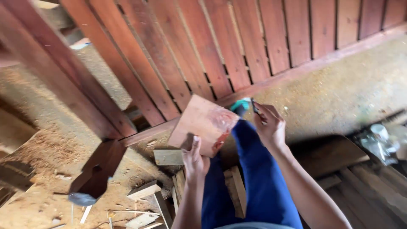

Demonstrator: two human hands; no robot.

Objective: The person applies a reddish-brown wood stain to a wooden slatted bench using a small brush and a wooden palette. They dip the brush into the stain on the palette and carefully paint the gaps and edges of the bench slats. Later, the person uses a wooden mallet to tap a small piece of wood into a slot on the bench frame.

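My left hand [194, 157] grips the lower edge of a flat reddish wooden board [202, 122], which rests tilted on my knee in blue trousers [253, 178]. My right hand [269, 124] is raised just right of the board and is closed on a thin dark tool [255, 107], too small and blurred to identify. The tool's tip points up and left, close to the board's upper right corner.
A slatted reddish wooden panel [237, 46] leans behind. A thick beam [55, 72] runs down the left. Offcuts [168, 156] and sawdust cover the ground [38, 199]. A dark wooden piece [99, 167] lies left. Planks [339, 157] and clear plastic [381, 142] sit right.
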